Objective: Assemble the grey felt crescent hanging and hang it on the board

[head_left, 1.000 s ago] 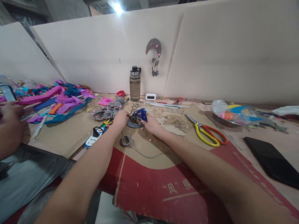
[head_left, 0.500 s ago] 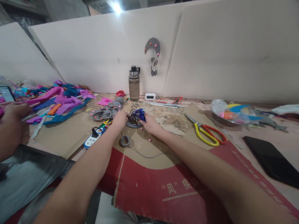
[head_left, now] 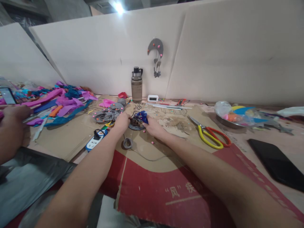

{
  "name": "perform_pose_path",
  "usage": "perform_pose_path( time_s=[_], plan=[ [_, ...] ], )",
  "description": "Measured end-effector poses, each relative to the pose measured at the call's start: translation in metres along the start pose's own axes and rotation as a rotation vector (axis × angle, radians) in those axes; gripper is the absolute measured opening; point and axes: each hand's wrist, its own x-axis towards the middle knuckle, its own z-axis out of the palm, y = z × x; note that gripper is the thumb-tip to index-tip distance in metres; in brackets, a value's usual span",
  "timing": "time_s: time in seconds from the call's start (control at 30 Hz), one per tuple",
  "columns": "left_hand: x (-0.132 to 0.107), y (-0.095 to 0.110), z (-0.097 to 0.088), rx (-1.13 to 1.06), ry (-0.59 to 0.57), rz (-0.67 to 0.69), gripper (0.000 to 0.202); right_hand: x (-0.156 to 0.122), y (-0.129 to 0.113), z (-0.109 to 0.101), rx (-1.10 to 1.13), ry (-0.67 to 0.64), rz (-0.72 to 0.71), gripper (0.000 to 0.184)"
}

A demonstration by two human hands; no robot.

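My left hand (head_left: 122, 122) pinches the left edge of a dark grey felt piece (head_left: 137, 128) that lies on the cardboard. My right hand (head_left: 153, 126) is closed on a shiny blue object (head_left: 143, 116) over the felt's right side; its exact kind is too small to make out. Just in front of the felt sits a small roll of grey cord (head_left: 127, 143), its loose end trailing to the right. Behind my left hand lies a heap of grey felt pieces (head_left: 109, 113) dotted with pink and orange balls.
Yellow-and-red-handled scissors (head_left: 210, 134), a black phone (head_left: 275, 163) and a metal bowl (head_left: 229, 123) are on the right. A bottle (head_left: 136, 87) and white clock (head_left: 153, 98) stand behind. Left are a power strip (head_left: 95, 141), coloured scraps (head_left: 68, 106) and another person's hand (head_left: 14, 126).
Both my hands keep their places at the grey felt piece, with barely any visible movement. The view has shifted very slightly.
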Motion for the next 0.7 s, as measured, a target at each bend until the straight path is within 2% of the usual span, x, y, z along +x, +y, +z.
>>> perform_pose_path(
  time_s=[0.33,0.7],
  plan=[
    [-0.001,0.002,0.000,0.003,0.013,-0.016,0.035,0.002,0.010,0.000,0.026,0.045,-0.028,0.029],
    [-0.001,0.001,-0.001,-0.034,0.011,-0.020,0.036,0.002,0.006,0.002,-0.012,0.016,0.000,0.026]
  ],
)
